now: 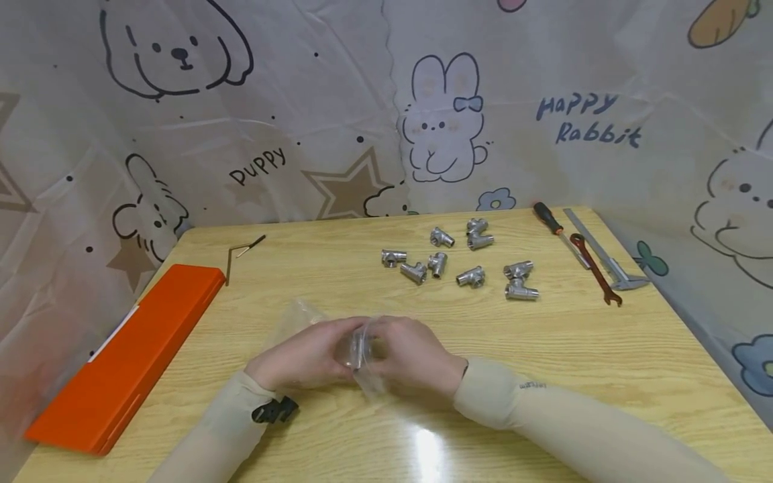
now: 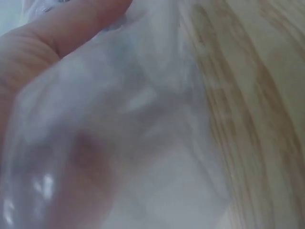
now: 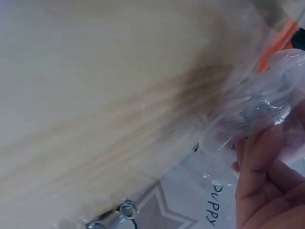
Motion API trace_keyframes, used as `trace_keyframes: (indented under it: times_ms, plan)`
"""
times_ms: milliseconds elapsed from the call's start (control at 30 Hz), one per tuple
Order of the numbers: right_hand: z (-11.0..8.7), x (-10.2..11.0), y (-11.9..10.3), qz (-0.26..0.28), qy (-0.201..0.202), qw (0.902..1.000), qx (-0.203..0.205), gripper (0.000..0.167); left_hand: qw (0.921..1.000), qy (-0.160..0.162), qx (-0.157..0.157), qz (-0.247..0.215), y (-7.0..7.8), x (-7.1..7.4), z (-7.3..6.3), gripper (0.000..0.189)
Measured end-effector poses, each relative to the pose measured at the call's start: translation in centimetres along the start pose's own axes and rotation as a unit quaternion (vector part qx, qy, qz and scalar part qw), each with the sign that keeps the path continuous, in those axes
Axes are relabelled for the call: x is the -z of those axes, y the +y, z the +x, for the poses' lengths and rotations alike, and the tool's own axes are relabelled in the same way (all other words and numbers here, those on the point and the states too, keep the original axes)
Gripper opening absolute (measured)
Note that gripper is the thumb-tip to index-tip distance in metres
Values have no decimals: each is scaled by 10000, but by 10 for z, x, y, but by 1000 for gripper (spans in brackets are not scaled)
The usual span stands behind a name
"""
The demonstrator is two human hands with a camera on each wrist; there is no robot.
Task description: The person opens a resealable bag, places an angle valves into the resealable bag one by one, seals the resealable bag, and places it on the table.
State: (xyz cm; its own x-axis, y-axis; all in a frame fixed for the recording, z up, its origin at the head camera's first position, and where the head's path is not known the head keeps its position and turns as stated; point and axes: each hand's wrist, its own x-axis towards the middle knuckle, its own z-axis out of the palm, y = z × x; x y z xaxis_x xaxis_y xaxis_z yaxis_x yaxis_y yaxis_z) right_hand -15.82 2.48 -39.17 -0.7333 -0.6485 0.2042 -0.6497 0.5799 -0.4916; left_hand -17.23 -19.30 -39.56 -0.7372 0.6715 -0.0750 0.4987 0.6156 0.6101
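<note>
Near the front middle of the table, my left hand (image 1: 304, 355) and right hand (image 1: 413, 352) face each other around a clear plastic bag (image 1: 370, 386). Inside the film, between the hands, shows a shiny metal piece (image 1: 359, 349), probably a pipe fitting; its shape is partly hidden. The left wrist view is filled by the loose, cloudy bag (image 2: 143, 124), with the left thumb (image 2: 71, 28) along its upper edge. From the right wrist, the right fingers (image 3: 262, 152) pinch the crumpled film beside the metal piece (image 3: 259, 107).
Several metal tee fittings (image 1: 437, 265) lie scattered behind the hands. At the right are a screwdriver (image 1: 547, 218), a red wrench (image 1: 594, 268) and a caliper (image 1: 604, 255). An orange case (image 1: 133, 355) and a hex key (image 1: 229, 261) lie left. A printed cloth (image 1: 338, 100) hangs behind.
</note>
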Motion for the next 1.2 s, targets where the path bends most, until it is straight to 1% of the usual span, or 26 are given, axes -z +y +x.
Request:
trace_keyframes:
  times_ms: [67,167,233,300,400,500,600,700,767,800,867,967,1000,1100,1200]
  plan:
    - [5,-3,-2,-109,-22,9999,-41,36,10000,22,4,-38,-1,0,0,90]
    - [9,-3,-4,-387,-92,9991,-121,37,10000,57,-10,-43,-3,1,0,94]
    - [10,0,-6,-553,-182,9982,-132,36,10000,73,-41,-29,-3,1,1,97]
    - [10,8,-6,-572,-283,9979,-88,35,9999,76,-66,-36,-4,1,2,97]
    - [9,27,-1,-441,-396,9982,-6,32,9999,52,-32,-89,-4,1,3,97]
    - [9,53,12,-388,-400,9984,3,30,9999,27,58,-85,-4,2,4,96]
    - [12,79,28,-645,-248,9975,-141,27,9999,13,137,-10,-4,3,5,97]
    - [22,101,48,-812,-97,9957,-428,24,9997,14,225,33,-3,5,5,98]
    - [33,112,63,-957,-137,9940,-503,26,9997,13,249,59,-2,6,5,97]
    - [41,116,70,-1033,-229,9931,-497,29,9996,7,260,56,-2,6,5,97]
    - [57,122,86,-1305,-497,9896,-329,38,9996,-9,265,30,-1,7,5,96]
    - [81,125,103,-1773,-1064,9784,14,50,9994,-62,325,-51,0,6,5,96]
    - [89,124,108,-1889,-1234,9742,88,53,9993,-79,356,-63,0,6,5,96]
    - [108,115,117,-2087,-1789,9615,73,64,9986,-141,497,-99,0,4,2,96]
    - [122,101,126,-2200,-2102,9524,211,74,9983,-167,546,-101,1,2,-1,97]
